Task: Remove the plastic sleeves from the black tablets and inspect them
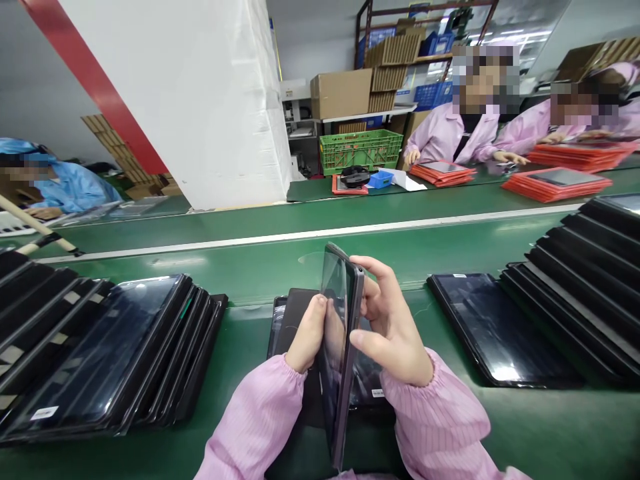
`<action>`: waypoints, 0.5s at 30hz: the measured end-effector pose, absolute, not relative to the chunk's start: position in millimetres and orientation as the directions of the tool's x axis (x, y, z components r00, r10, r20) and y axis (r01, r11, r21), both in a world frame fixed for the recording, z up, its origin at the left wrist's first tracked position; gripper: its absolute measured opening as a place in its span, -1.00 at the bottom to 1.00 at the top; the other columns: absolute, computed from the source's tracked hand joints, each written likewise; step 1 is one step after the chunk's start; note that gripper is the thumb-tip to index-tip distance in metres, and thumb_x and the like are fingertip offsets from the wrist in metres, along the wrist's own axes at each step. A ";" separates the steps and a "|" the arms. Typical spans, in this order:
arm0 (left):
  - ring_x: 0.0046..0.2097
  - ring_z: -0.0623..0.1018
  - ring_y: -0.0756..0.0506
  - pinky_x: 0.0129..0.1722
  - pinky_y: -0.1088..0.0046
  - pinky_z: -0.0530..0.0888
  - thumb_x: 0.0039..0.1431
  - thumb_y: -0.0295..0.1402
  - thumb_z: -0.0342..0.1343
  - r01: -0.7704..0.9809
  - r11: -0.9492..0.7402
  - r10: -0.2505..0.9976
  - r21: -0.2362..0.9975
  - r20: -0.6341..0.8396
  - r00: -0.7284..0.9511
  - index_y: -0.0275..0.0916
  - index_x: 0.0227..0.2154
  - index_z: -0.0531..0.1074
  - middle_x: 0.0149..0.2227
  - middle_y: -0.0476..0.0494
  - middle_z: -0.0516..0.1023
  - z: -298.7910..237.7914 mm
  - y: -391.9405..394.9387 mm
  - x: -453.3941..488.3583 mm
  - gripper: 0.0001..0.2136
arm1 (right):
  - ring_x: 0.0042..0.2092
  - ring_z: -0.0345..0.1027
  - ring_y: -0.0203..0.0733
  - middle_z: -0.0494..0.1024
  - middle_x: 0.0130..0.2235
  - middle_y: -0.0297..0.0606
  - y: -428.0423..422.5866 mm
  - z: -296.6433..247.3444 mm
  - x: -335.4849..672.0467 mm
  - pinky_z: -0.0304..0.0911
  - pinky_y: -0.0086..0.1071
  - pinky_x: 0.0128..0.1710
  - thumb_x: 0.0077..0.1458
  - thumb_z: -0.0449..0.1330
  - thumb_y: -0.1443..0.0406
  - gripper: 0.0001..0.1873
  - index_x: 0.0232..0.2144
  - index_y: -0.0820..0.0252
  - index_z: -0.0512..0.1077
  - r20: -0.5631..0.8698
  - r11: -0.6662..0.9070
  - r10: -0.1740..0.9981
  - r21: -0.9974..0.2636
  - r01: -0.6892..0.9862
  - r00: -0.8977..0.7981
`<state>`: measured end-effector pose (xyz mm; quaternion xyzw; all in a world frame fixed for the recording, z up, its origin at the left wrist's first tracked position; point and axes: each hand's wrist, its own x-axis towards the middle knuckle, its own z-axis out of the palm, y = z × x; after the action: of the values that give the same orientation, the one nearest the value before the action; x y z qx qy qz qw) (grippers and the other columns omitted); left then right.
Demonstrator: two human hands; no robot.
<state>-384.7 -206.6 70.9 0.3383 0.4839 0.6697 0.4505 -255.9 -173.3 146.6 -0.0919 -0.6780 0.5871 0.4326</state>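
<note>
Upright and edge-on in the middle of the view stands a dark tablet [334, 347] with a glossy screen turned to the left. My left hand [309, 333] grips its left side, the thumb on the screen and the other fingers hidden. On the other side my right hand [393, 327] holds the tablet's edge and back between thumb and fingers. Below the hands, another tablet [367, 380] with a small white label and a dark flat panel [295, 317] lie on the green bench [250, 360], partly covered.
Stacked black-framed tablets [120, 340] lean at the left; more dark stacks [585, 293] and a tablet [493, 327] lie at the right. Across the bench, co-workers in pink [450, 133] sit by red-orange stacks [555, 183]. A white pillar [200, 100] and green crate [360, 150] stand behind.
</note>
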 end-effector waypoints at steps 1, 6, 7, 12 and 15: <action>-0.31 0.36 -0.08 -0.17 0.32 0.41 0.07 0.22 0.15 -0.261 -0.132 0.935 0.956 0.033 -0.352 -0.22 -0.44 0.35 -0.40 -0.05 0.36 70.9 -206.7 -384.6 -0.48 | -0.40 0.14 -0.24 0.24 -0.33 -0.39 -173.4 146.1 -256.2 0.21 -0.37 -0.44 0.00 0.21 0.36 -0.29 0.20 -0.16 0.17 0.480 0.299 0.645 -0.874 -0.382 -0.594; -0.26 0.37 -0.08 -0.15 0.35 0.39 0.15 0.18 0.10 -0.226 -0.137 0.941 0.964 0.056 -0.333 -0.23 -0.44 0.34 -0.36 -0.07 0.36 73.9 -207.8 -382.7 -0.51 | -0.39 0.16 -0.22 0.20 -0.38 -0.41 -174.9 143.8 -256.9 0.15 -0.36 -0.42 0.06 0.18 0.34 -0.38 0.17 -0.13 0.20 0.515 0.353 0.668 -0.855 -0.380 -0.537; -0.26 0.37 -0.08 -0.15 0.36 0.39 0.16 0.16 0.10 -0.225 -0.134 0.942 0.965 0.053 -0.331 -0.23 -0.43 0.34 -0.36 -0.07 0.37 74.5 -208.0 -382.3 -0.52 | -0.40 0.14 -0.23 0.20 -0.39 -0.42 -175.3 143.8 -256.9 0.14 -0.37 -0.43 0.05 0.17 0.35 -0.37 0.17 -0.13 0.21 0.522 0.365 0.666 -0.851 -0.378 -0.532; -0.31 0.35 -0.07 -0.21 0.36 0.39 0.15 0.16 0.12 -0.217 -0.124 0.942 0.968 0.046 -0.334 -0.22 -0.44 0.32 -0.41 -0.04 0.32 74.2 -208.2 -381.9 -0.53 | -0.43 0.07 -0.25 0.24 -0.41 -0.43 -177.1 143.7 -257.7 0.07 -0.37 -0.44 0.00 0.16 0.36 -0.38 0.14 -0.12 0.24 0.573 0.439 0.667 -0.819 -0.370 -0.476; -0.31 0.35 -0.07 -0.22 0.35 0.40 0.13 0.22 0.08 -0.196 -0.132 0.940 0.972 0.060 -0.335 -0.21 -0.44 0.32 -0.41 -0.04 0.32 72.4 -208.0 -382.0 -0.49 | -0.45 0.07 -0.25 0.25 -0.42 -0.43 -177.8 143.3 -258.1 0.05 -0.37 -0.47 0.00 0.16 0.34 -0.41 0.12 -0.07 0.24 0.564 0.441 0.687 -0.824 -0.355 -0.457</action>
<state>-382.0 -208.0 72.4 0.3769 0.4936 0.6511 0.4363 -258.1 -177.8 143.3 -0.1221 -0.6813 0.5143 0.5064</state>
